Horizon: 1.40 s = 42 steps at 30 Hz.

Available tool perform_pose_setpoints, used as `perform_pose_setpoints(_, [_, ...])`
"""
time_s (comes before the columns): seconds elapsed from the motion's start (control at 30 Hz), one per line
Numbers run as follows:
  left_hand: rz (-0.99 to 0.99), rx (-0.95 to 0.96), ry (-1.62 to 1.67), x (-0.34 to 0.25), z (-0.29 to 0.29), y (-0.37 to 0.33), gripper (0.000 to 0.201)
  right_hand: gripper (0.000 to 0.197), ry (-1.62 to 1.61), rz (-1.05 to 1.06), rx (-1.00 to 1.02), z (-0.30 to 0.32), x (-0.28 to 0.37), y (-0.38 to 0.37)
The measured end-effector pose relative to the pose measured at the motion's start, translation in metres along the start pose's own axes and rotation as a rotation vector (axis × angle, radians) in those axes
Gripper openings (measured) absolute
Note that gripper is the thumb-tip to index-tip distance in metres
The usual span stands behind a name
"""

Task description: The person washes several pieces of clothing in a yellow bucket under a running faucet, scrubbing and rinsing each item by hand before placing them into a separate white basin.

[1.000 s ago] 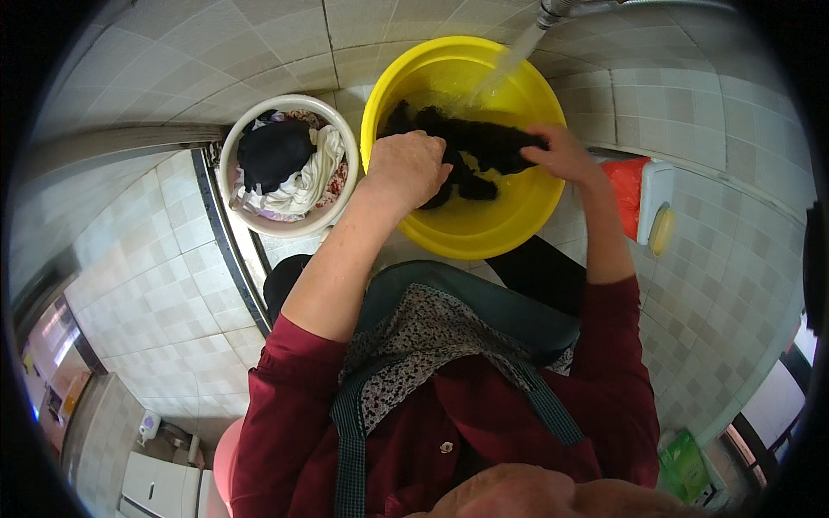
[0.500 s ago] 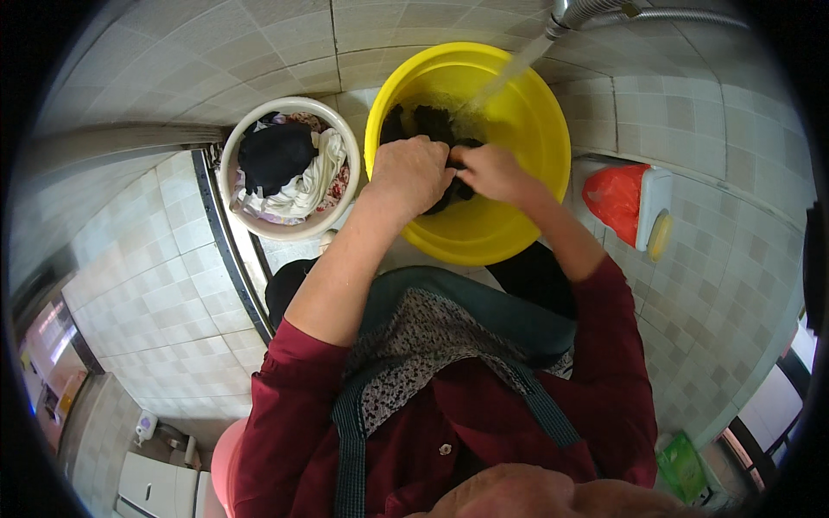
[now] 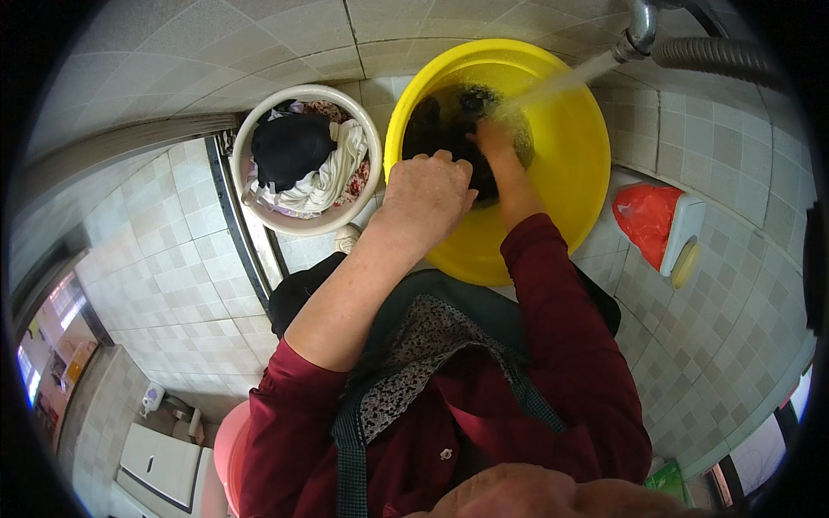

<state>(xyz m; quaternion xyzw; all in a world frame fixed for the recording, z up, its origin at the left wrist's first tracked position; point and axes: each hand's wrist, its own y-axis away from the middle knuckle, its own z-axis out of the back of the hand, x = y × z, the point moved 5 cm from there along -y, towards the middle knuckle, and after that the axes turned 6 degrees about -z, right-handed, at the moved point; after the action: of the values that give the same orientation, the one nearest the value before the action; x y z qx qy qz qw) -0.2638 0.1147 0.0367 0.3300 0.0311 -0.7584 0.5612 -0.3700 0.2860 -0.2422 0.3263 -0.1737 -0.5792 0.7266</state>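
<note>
A yellow basin stands on the tiled floor with a dark wet garment bunched in it. My left hand is closed on the near part of the garment. My right hand presses into the cloth farther in, right where a stream of water from a metal tap lands. The right hand's fingers are partly buried in the fabric.
A white bucket left of the basin holds black, white and patterned laundry. A red bag sits in a white box at the right. A floor track runs beside the bucket. A pink stool shows below.
Both hands have moved deeper into the basin and the garment is gathered under the water stream. My right hand came from the basin's right side toward the middle.
</note>
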Motion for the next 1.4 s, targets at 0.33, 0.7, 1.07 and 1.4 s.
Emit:
perform_pose_setpoints(0.33, [-0.035, -0.002, 0.025, -0.007, -0.007, -0.010, 0.028, 0.044, -0.130, -0.099, -0.053, -0.005, 0.008, 0.014])
perform_pose_setpoints(0.7, [0.011, 0.055, 0.005, -0.010, -0.020, -0.011, 0.031, 0.037, -0.207, -0.150, -0.048, -0.008, 0.012, 0.032])
perform_pose_setpoints(1.07, [0.209, -0.234, 0.641, -0.005, -0.060, -0.064, 0.041, 0.034, -0.974, -0.013, -0.373, 0.106, -0.064, 0.107])
perform_pose_setpoints(1.4, [0.528, -0.357, 2.326, -0.009, -0.131, -0.099, 0.058, 0.027, -0.726, 0.524, -0.620, 0.211, 0.007, 0.303])
